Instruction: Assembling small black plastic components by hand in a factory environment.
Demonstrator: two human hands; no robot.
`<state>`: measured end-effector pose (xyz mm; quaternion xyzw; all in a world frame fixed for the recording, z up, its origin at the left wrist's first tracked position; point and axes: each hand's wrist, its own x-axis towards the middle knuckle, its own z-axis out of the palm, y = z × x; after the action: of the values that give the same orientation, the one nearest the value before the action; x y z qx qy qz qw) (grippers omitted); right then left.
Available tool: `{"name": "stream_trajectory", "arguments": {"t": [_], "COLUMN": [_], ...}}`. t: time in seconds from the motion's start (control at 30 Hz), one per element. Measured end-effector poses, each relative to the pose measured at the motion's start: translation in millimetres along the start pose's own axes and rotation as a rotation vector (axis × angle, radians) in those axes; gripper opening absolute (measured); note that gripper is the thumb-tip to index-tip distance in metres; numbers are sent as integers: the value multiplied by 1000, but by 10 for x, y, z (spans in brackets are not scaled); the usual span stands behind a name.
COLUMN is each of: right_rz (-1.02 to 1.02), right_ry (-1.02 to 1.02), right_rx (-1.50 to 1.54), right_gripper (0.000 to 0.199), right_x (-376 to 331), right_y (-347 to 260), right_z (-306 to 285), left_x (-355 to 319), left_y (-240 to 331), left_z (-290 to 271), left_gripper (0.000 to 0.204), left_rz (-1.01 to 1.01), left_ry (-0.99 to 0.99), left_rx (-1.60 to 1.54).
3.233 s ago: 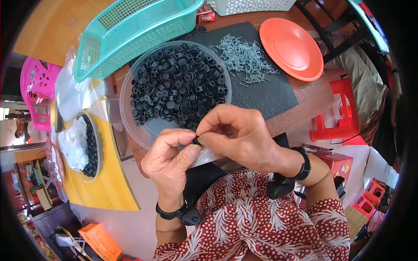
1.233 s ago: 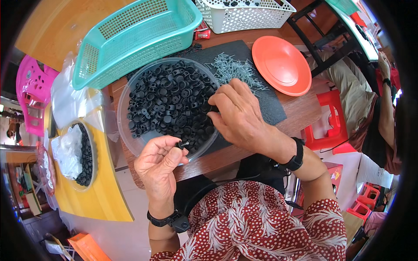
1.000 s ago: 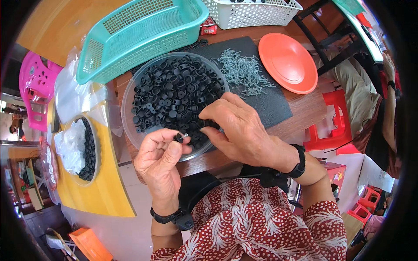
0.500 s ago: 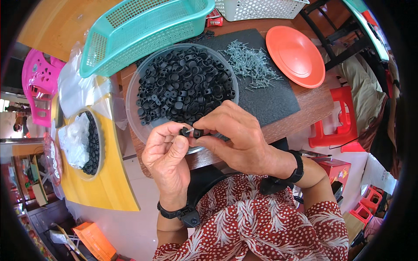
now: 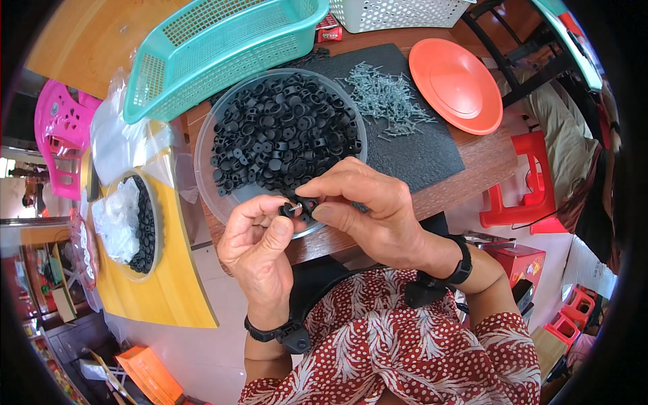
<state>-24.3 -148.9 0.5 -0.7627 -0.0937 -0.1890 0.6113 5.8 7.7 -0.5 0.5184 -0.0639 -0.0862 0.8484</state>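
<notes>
My left hand [image 5: 258, 248] pinches a small black plastic cap with a grey screw [image 5: 290, 209] in it. My right hand [image 5: 368, 206] grips a second small black plastic piece [image 5: 309, 204] pressed against that screw's end. Both hands meet over the near rim of a clear round bowl [image 5: 206, 179] that is full of black plastic caps [image 5: 283, 131]. Behind my right hand a heap of grey screws [image 5: 388, 101] lies on a dark mat [image 5: 422, 152].
A teal mesh basket [image 5: 223, 47] stands behind the bowl, a white basket [image 5: 398, 12] at the back, an orange plate [image 5: 455, 84] to the right. On the left a yellow board [image 5: 175, 283] bears a second bowl with black caps and a plastic bag [image 5: 121, 219]. Red stools [image 5: 516, 202] stand right.
My right hand came back from the bowl with a black piece and joined my left hand. The two pieces are now pressed together at the bowl's near rim.
</notes>
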Motion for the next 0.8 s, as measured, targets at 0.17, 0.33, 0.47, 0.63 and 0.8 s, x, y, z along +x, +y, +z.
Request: {"name": "stream_trajectory", "arguments": {"t": [0.17, 0.33, 0.47, 0.63, 0.8], "right_rz": [218, 408, 442, 468, 476], "right_ry": [-49, -45, -51, -46, -35], "right_rx": [220, 482, 516, 520, 510], "right_gripper": [24, 20, 21, 21, 21], "right_x": [2, 17, 25, 23, 19], "right_y": [-53, -55, -61, -47, -30], "right_z": [-28, -41, -42, -29, -10], "left_x": [-44, -73, -89, -99, -94], "left_y": [32, 46, 68, 88, 84], "left_z": [51, 55, 88, 103, 111], "left_gripper": [26, 25, 23, 21, 20], "left_rz": [30, 93, 104, 118, 149], "left_ry": [40, 37, 45, 50, 45], "left_rx": [174, 275, 318, 363, 401]}}
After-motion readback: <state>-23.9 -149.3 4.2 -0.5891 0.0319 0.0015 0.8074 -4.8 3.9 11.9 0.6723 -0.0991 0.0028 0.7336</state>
